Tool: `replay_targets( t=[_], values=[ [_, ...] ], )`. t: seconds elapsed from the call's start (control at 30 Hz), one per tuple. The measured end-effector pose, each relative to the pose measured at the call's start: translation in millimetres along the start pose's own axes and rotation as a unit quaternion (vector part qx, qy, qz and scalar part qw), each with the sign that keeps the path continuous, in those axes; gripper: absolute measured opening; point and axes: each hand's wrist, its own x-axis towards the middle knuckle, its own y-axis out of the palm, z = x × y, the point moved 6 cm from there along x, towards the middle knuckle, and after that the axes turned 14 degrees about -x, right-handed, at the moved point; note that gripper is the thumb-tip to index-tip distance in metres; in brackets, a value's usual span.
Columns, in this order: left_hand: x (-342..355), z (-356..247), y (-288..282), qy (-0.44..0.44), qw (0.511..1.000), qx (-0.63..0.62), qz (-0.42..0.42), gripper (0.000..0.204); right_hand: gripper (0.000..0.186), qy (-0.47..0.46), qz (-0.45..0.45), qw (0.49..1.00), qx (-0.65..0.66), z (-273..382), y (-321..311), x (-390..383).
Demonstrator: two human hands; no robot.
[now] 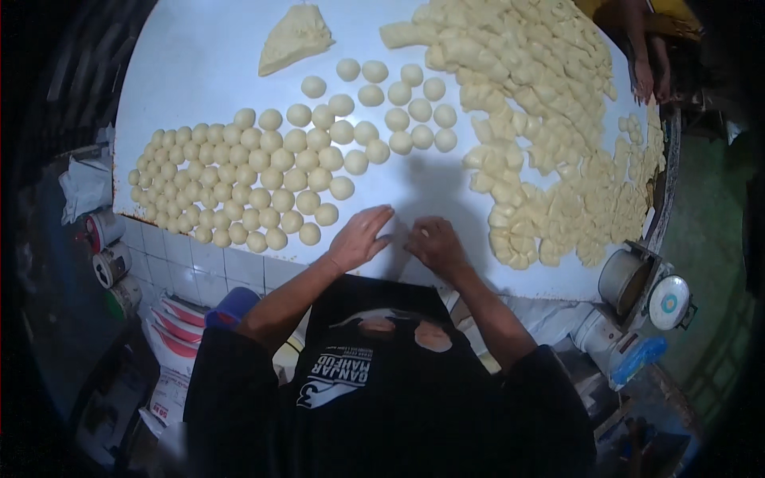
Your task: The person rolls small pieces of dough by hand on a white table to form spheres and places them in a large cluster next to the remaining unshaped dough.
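Note:
Both of my hands are over the near edge of a white table (239, 40), close together. My left hand (362, 237) is open, its fingers stretched out side by side and the thumb apart. Facing it, my right hand (437, 247) has its fingers curled in; whether anything is under them is hidden. To the left lie many smooth, round dough balls (275, 238) in packed rows, with looser ones farther up. On the right spreads a large mass of cut dough pieces (522, 60), uneven and partly stuck together.
A larger dough slab (296, 38) lies at the far left. At the far right, another person's hands (649, 80) are by the table edge. A metal pot (624, 279) and a round lid (668, 303) stand off the near right corner. Buckets (107, 227) line the left side below the table.

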Motion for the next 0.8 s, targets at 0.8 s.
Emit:
replay_targets(
  t=[0.8],
  values=[
    [12,-23,26,-0.003,0.982,0.167,-0.092,0.071,0.027,0.064,-0.122,0.986,-0.092,-32,-4,-15]
  ],
)
